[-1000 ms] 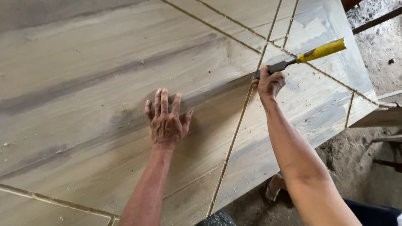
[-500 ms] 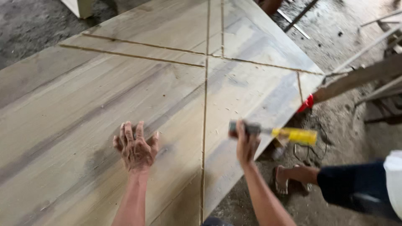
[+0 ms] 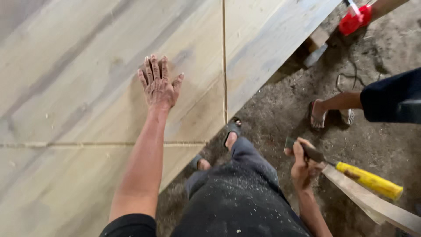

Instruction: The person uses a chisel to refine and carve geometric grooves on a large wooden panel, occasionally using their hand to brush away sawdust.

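Observation:
My left hand (image 3: pixel 158 83) lies flat, fingers spread, on a large pale wooden panel (image 3: pixel 79 109) with narrow grooves cut into it. My right hand (image 3: pixel 303 166) is off the panel, down beside my leg over the dirt floor, and grips a chisel (image 3: pixel 351 171) with a yellow handle and dark metal blade. The chisel's handle points to the lower right, above a loose wooden plank (image 3: pixel 372 204). My dark trousers, dusted with wood chips, and my sandalled feet show below.
Another person's legs in sandals (image 3: pixel 326 112) stand on the dirt floor at the right. A red tool (image 3: pixel 355 19) lies near the panel's top right corner. The panel's edge (image 3: pixel 280 61) runs diagonally, with a block underneath it.
My right hand has pulled the chisel away from the panel's groove and lowered it beside my leg. The view has tilted down. My left hand stays flat on the panel.

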